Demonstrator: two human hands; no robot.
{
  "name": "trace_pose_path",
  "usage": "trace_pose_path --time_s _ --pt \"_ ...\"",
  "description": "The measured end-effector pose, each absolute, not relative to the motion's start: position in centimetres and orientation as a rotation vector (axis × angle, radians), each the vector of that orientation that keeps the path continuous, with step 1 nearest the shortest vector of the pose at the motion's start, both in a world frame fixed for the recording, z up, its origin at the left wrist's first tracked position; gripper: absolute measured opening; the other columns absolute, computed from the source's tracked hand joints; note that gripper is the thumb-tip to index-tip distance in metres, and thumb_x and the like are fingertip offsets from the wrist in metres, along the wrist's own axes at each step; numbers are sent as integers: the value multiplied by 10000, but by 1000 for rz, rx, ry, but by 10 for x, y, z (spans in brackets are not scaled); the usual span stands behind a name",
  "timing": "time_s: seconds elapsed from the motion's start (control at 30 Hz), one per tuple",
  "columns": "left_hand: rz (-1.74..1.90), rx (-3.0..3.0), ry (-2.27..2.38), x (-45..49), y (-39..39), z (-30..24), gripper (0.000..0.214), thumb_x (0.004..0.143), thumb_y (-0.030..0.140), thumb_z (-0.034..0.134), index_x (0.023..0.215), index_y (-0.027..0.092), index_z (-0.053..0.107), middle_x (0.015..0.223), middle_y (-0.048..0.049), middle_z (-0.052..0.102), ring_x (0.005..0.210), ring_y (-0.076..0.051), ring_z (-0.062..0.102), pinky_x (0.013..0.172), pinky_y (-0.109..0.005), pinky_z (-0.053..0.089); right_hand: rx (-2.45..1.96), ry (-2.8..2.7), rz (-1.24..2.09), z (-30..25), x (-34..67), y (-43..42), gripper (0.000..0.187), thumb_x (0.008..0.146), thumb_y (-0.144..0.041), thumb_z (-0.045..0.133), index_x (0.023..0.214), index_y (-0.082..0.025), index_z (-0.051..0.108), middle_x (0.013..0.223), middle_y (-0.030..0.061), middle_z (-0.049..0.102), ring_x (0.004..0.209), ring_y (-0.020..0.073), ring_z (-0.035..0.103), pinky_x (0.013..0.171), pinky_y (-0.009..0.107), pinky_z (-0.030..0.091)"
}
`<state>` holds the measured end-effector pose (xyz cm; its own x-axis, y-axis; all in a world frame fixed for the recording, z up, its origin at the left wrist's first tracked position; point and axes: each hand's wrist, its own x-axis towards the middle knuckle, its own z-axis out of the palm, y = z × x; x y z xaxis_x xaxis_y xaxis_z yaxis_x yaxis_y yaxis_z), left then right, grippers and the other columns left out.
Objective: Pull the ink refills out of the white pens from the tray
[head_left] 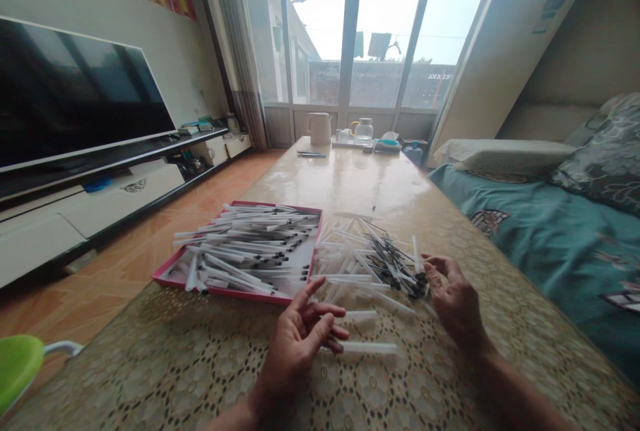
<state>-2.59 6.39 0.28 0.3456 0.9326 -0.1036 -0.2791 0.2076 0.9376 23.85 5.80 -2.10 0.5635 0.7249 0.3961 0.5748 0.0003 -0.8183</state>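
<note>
My left hand (300,334) hovers over the table with fingers spread, holding nothing, just above a clear pen barrel (367,347) lying on the lace cloth. My right hand (453,297) rests at the right side of a loose heap of clear barrels and black-tipped refills (370,261), fingers curled toward the refill tips; whether it pinches one is unclear. A pink tray (173,272) to the left holds several assembled white pens (250,244).
The long table (350,181) carries a white jug (319,128), a glass teapot (363,131) and a tray at its far end. A TV (75,97) stands left, a bed with teal cover (550,244) right, a green object (17,364) at lower left.
</note>
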Motion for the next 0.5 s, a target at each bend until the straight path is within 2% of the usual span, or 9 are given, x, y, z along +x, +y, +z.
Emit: trace_pose_path --time_s 0.07,0.17,0.27,0.37,0.5 --pt "933 1104 810 -28 58 8 400 726 317 656 1081 170 543 786 -62 641 586 -171 629 511 -264 492 -1737 -1189 60 -19 238 54 284 818 -453 477 905 -191 545 1012 102 645 885 265 607 747 378 458" --pt "713 1410 828 -36 44 24 214 772 266 589 963 168 589 740 -52 630 562 -154 608 500 -243 464 -1770 -1270 -66 -19 236 49 272 847 -414 431 935 -184 546 983 99 647 826 245 624 652 325 473" --pt "480 1875 747 -50 36 47 208 751 184 587 956 192 623 734 -61 656 561 -154 588 513 -239 437 -1797 -1293 -104 -20 233 47 271 844 -409 437 933 -184 559 932 87 654 758 225 631 565 281 464" --pt "547 2229 741 -67 51 63 223 704 132 614 907 220 640 783 -49 652 657 -171 576 580 -248 425 -1801 -1315 -88 -20 230 46 270 840 -412 441 937 -189 560 909 73 650 743 211 626 526 258 455" --pt "624 2466 1039 -85 110 66 169 764 92 508 832 190 628 817 -54 629 756 -191 570 675 -285 409 -1794 -1343 -46 -20 230 45 261 838 -415 444 928 -196 554 899 67 644 772 214 620 515 250 456"
